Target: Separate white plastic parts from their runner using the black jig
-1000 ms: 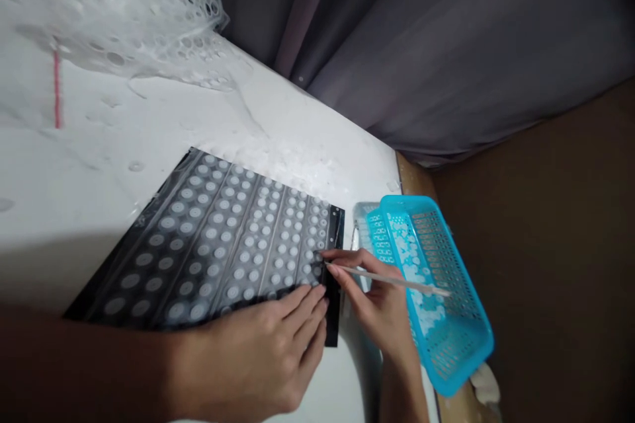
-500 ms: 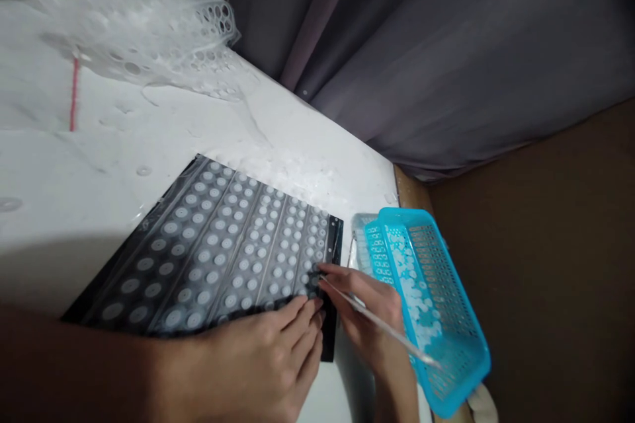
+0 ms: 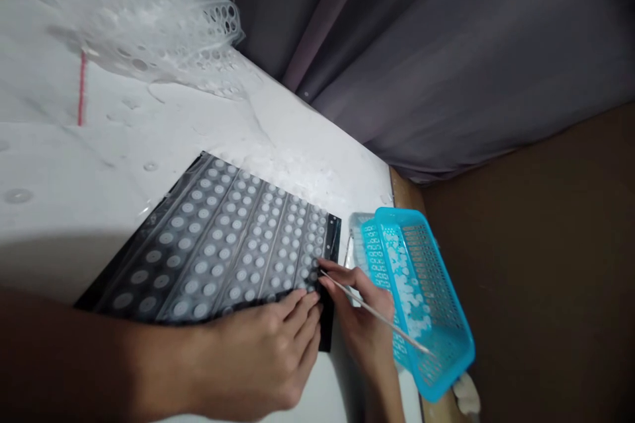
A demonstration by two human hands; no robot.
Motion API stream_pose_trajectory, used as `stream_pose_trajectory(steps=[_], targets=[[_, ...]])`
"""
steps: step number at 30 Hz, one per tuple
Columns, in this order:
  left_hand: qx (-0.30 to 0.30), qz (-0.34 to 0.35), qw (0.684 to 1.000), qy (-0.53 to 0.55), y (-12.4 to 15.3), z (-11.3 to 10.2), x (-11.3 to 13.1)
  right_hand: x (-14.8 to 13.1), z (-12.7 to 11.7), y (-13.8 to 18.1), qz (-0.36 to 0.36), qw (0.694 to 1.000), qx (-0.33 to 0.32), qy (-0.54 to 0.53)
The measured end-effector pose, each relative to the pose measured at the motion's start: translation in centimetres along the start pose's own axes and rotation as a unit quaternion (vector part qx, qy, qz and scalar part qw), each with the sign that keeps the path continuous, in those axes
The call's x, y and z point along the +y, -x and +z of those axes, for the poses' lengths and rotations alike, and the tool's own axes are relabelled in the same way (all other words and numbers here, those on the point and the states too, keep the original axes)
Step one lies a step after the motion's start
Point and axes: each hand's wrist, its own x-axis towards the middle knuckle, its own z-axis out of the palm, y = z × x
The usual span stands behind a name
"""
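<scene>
A black sheet (image 3: 233, 221) lies on the white table, covered by clear film strips with rows of small round white discs. My left hand (image 3: 262, 350) rests on the sheet's near edge, its fingers stretched out and holding nothing. In a pinch, my right hand (image 3: 364, 317) holds a thin whitish stick (image 3: 381, 318), its tip down at the sheet's right side. The fingertips of both hands are close together there. Under the tip, whatever the fingers touch is too small to make out.
To the right, a blue plastic basket (image 3: 459, 317) contains many white discs. A heap of clear perforated sheeting (image 3: 143, 13) lies at the back left, near a red strip (image 3: 82, 89). Small clear bits are scattered behind the sheet. A grey curtain (image 3: 446, 46) hangs beyond the table.
The view has shifted slightly. My hands keep nearly the same place on the sheet, and the stick stays in my right hand.
</scene>
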Motion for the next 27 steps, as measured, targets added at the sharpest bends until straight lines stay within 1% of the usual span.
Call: stream_pose_trajectory(steps=[2, 4, 11, 13, 16, 18, 20, 21, 24, 27], targets=[[-0.003, -0.004, 1.0, 0.004, 0.0, 0.1, 0.0, -0.2, 0.1, 0.0, 0.001, 1.0, 0.018, -0.017], [-0.004, -0.004, 1.0, 0.008, 0.0, 0.1, 0.0, -0.5, 0.1, -0.1, -0.002, 1.0, 0.019, -0.019], [0.0, -0.004, 1.0, 0.002, 0.0, -0.1, -0.1, -1.1, -0.4, -0.4, -0.005, 1.0, -0.022, 0.008], [0.004, -0.003, 1.0, 0.002, -0.1, -0.1, -0.1, -0.9, -0.4, -0.5, -0.028, 0.999, -0.029, 0.027], [0.007, 0.002, 1.0, 0.001, -0.1, -0.2, -0.1, -0.5, -0.4, -0.3, -0.089, 0.992, -0.039, 0.077], [0.003, 0.006, 1.0, -0.002, -0.1, -0.2, -0.1, -0.2, -0.1, -0.1, -0.124, 0.986, -0.035, 0.104], [0.002, 0.008, 1.0, -0.005, -0.1, -0.2, -0.1, 0.0, 0.2, 0.1, -0.131, 0.985, -0.019, 0.109], [0.004, 0.008, 1.0, -0.006, -0.1, -0.1, -0.1, 0.0, 0.5, 0.2, -0.123, 0.987, -0.003, 0.103], [0.013, 0.009, 1.0, -0.007, 0.1, 0.0, 0.0, 0.1, 1.4, 0.0, -0.065, 0.994, 0.061, 0.065], [0.012, 0.014, 1.0, -0.007, 0.1, 0.1, -0.1, 0.3, 2.1, -0.6, -0.012, 0.992, 0.126, -0.013]])
